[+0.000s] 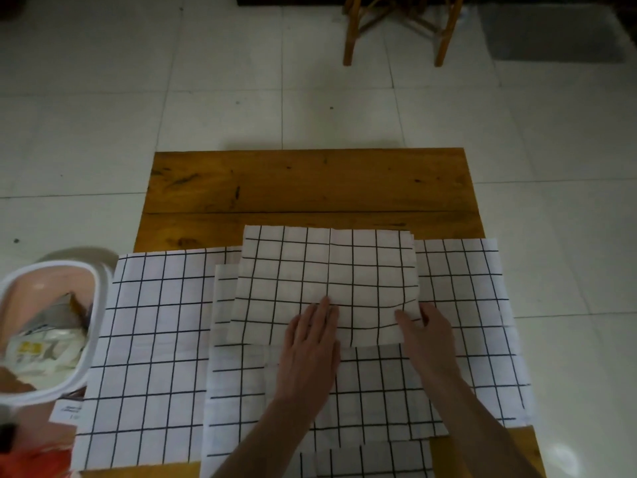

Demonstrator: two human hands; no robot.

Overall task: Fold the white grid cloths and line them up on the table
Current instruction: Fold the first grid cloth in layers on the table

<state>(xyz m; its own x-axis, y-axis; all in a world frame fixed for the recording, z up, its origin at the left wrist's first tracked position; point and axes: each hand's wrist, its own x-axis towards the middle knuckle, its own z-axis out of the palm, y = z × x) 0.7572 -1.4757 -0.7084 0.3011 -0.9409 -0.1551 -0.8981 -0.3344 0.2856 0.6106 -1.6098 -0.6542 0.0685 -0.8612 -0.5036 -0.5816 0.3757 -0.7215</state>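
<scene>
A folded white grid cloth [320, 277] lies on top of other white grid cloths spread over the wooden table [303, 184]. My left hand [310, 343] rests flat on its near edge, fingers together and pointing away. My right hand [425, 332] grips the cloth's near right corner, thumb on top and fingers curled at the edge. A larger flat grid cloth [151, 339] lies underneath to the left, and another grid cloth [472, 322] extends to the right. More grid cloth [362, 460] hangs at the near edge.
A white-rimmed pink plastic bin [93, 305] with packets inside stands left of the table. A wooden chair [400, 25] stands on the tiled floor beyond the table. A grey mat [551, 32] lies at the far right. The table's far half shows bare wood.
</scene>
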